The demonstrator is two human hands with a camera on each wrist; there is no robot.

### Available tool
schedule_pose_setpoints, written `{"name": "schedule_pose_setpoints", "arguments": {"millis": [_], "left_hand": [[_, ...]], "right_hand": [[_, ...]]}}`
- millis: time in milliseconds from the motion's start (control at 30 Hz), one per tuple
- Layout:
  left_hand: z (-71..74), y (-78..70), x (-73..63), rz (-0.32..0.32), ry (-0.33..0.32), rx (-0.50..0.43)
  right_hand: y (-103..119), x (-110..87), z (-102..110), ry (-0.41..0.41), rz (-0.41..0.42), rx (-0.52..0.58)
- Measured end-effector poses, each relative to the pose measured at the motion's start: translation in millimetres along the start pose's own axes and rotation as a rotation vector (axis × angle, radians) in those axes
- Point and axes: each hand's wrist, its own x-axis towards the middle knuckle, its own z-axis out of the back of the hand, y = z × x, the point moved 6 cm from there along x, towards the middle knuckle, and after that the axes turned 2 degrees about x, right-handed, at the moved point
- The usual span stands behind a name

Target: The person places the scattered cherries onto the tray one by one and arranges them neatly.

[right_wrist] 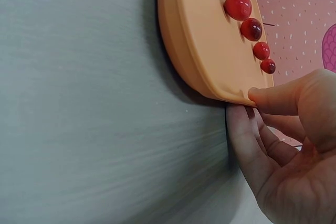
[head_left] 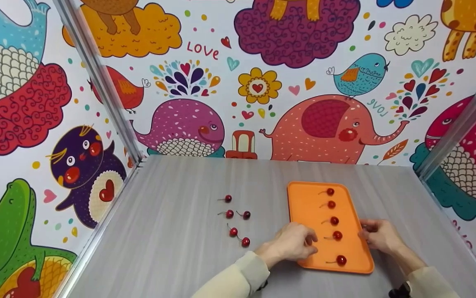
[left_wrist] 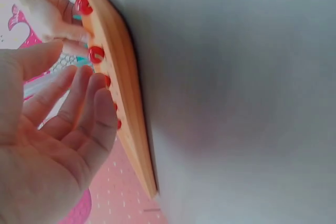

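Observation:
An orange tray lies on the grey table with several red cherries in a line down its middle. My left hand rests at the tray's left rim, fingers loosely bent over the edge; in the left wrist view the fingers hover at the rim of the tray with the thumb apart. My right hand is at the right rim. In the right wrist view its thumb presses on top of the rim of the tray and the fingers lie beneath, pinching it.
Several loose cherries with stems lie on the table left of the tray. Patterned walls with metal corner posts close in the table on the left, back and right.

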Motion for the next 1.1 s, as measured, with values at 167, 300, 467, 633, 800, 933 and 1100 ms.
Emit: {"name": "schedule_pose_setpoints", "arguments": {"millis": [167,300,467,633,800,933,1100], "left_hand": [[16.9,19.1,-12.5,0.017,-0.060,-0.059],[29.4,36.1,-22.5,0.042,-0.093,-0.088],[44.0,56.4,-34.7,0.077,-0.120,-0.112],[59.2,76.8,-48.9,0.107,-0.149,-0.142],[75.2,97.6,-64.2,0.132,-0.199,-0.158],[89.0,116.3,-76.4,0.140,-0.258,-0.134],[104.5,140.7,-90.4,0.182,-0.324,-0.105]], "right_hand": [[0,-0.6,0,-0.008,0.004,0.008],[-1,-0.8,0,-0.018,0.004,0.005],[-1,-0.3,0,-0.017,-0.003,-0.002],[-1,0.2,0,-0.007,-0.005,0.007],[-2,0.8,0,0.000,-0.013,0.013],[-3,0.9,-1,0.002,-0.031,0.023],[-1,0.4,0,-0.005,-0.023,0.030]]}}
